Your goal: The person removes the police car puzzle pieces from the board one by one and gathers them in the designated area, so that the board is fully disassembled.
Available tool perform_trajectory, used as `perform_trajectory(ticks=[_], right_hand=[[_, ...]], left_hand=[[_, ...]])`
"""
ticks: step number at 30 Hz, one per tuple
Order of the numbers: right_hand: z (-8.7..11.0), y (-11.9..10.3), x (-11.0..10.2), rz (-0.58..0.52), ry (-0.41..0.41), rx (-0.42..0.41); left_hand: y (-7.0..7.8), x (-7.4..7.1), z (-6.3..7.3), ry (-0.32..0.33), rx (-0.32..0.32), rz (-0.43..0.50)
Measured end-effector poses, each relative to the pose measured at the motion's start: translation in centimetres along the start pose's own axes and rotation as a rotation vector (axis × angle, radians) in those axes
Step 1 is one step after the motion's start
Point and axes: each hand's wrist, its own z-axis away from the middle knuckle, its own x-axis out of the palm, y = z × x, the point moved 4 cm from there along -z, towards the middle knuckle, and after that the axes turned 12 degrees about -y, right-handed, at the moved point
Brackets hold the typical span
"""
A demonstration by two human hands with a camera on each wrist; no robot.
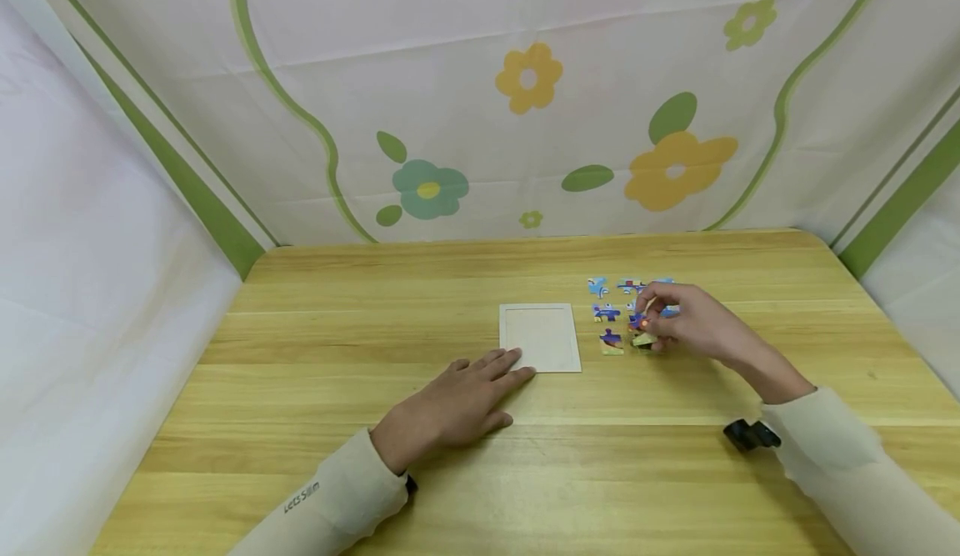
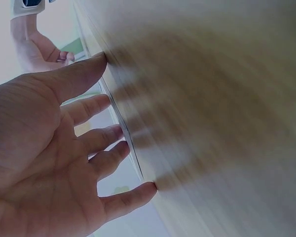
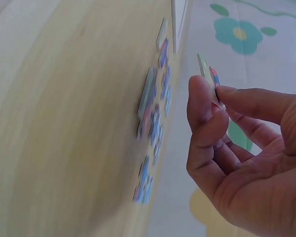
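My right hand pinches a jigsaw piece between thumb and fingers, lifted off the table in the right wrist view. Below and around it lie other jigsaw pieces in loose rows, among them a purple-and-yellow one, a purple-blue one and a light blue one. Part of the group is hidden behind the right hand. With fingers spread, my left hand rests at the lower left corner of a square, pale puzzle tray, its fingertips on the near edge. No pieces lie in the tray.
The wooden table extends on both sides of the tray. Behind it hangs a white curtain with flower prints, meeting the table's far edge. A black device sits by the right sleeve.
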Motion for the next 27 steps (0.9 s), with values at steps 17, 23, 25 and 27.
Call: perform_trajectory(ticks=[17, 23, 25, 27], right_hand=[[2.0, 4.5, -2.9, 0.02, 0.01, 0.137], [2.2, 5.0, -3.2, -0.007, -0.008, 0.175], [2.3, 5.1, -3.3, -0.015, -0.014, 0.186], [2.3, 5.2, -3.3, -0.016, -0.019, 0.193]], left_hand=[[0.0, 0.1, -0.1, -0.009, -0.008, 0.003], [0.1, 0.0, 0.0, 0.003, 0.004, -0.004], [0.1, 0.0, 0.0, 0.004, 0.005, -0.002], [0.1, 0.0, 0.0, -0.001, 0.001, 0.001]])
